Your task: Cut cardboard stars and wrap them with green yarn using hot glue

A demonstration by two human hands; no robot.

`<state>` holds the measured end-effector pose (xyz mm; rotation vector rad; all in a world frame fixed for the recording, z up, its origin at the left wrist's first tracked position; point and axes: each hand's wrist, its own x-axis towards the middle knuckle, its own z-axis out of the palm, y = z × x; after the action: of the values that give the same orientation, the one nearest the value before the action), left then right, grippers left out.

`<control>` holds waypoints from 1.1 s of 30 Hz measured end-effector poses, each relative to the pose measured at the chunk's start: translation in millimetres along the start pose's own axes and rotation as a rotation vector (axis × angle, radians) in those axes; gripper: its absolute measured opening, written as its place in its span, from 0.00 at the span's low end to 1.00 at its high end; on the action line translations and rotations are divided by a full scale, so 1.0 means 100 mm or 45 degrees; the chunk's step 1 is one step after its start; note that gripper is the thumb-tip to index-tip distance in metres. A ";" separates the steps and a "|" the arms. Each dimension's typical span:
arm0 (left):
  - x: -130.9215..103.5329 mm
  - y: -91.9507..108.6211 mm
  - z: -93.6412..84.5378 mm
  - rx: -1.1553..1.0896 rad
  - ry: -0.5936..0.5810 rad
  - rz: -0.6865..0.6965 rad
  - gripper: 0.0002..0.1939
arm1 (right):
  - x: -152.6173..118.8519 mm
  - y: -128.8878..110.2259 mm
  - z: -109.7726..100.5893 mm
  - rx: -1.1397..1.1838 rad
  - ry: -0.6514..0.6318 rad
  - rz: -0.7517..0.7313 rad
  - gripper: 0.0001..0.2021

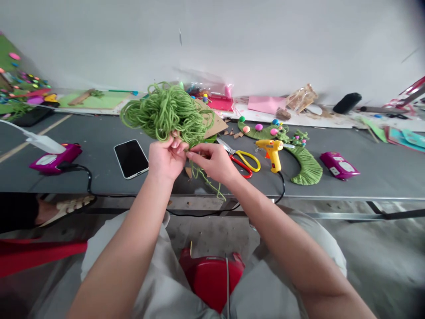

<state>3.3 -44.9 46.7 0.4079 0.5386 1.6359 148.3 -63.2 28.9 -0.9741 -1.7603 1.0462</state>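
Note:
A large loose bundle of green yarn [169, 110] is held up over the table by my left hand [171, 155], whose fingers are curled round its lower part. My right hand [212, 160] meets the left one at the fingertips, pinching a strand of the same yarn. Loose yarn ends dangle below toward the table edge. Behind the bundle shows a piece of brown cardboard [215, 126]. Just right of my right hand lie scissors [247, 161] with red and yellow handles. What exactly sits between the fingertips is partly hidden.
A yellow glue gun [272, 155] lies beside a green yarn-wrapped crescent [307, 166] with pompoms. A phone [131, 158] rests at left, near a purple pack [56, 159] with a white plug on it. Another purple pack [339, 165] is at right. A black cable [89, 177] hangs along the front edge.

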 end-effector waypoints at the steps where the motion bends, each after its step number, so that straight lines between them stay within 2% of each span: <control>1: 0.00 0.00 0.00 0.001 -0.005 -0.013 0.17 | 0.01 0.00 0.02 -0.010 0.015 -0.021 0.14; 3: 0.01 0.02 -0.01 -0.025 -0.020 -0.022 0.17 | 0.01 0.00 0.03 -0.061 0.018 -0.076 0.12; 6: 0.03 0.10 -0.04 -0.071 -0.034 0.002 0.17 | -0.02 -0.02 0.02 -0.145 -0.067 -0.166 0.10; 11: 0.06 0.24 -0.08 -0.045 -0.074 0.019 0.16 | -0.10 -0.06 -0.06 -0.190 -0.316 -0.203 0.08; 15: 0.10 0.29 -0.13 -0.105 -0.090 0.006 0.17 | -0.14 -0.10 -0.18 -0.200 -0.589 -0.236 0.08; 17: 0.11 0.31 -0.15 -0.146 -0.110 -0.006 0.16 | -0.16 -0.11 -0.25 -0.180 -0.744 -0.194 0.08; 21: 0.11 0.31 -0.14 -0.128 -0.087 -0.039 0.17 | -0.18 -0.11 -0.44 -0.167 -1.076 0.031 0.08; 23: 0.09 0.30 -0.12 -0.101 -0.074 -0.059 0.17 | -0.18 -0.10 -0.55 -0.261 -1.153 0.111 0.07; 25: 0.06 0.28 -0.08 -0.064 -0.078 -0.072 0.18 | -0.19 -0.07 -0.64 -0.414 -1.091 0.174 0.07; 28: 0.00 0.23 -0.04 0.018 -0.108 -0.060 0.18 | -0.19 -0.03 -0.68 -0.590 -0.805 0.212 0.07; 31: -0.05 0.16 0.00 0.080 -0.153 -0.061 0.18 | -0.19 -0.03 -0.61 -0.547 -0.476 0.146 0.11; 33: -0.08 0.10 0.02 0.109 -0.188 -0.068 0.18 | -0.19 -0.05 -0.52 -0.412 -0.328 0.078 0.15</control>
<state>-2.8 -53.8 54.2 0.5687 0.5053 1.5216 201.5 -68.8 43.2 -1.1351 -2.1727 0.9770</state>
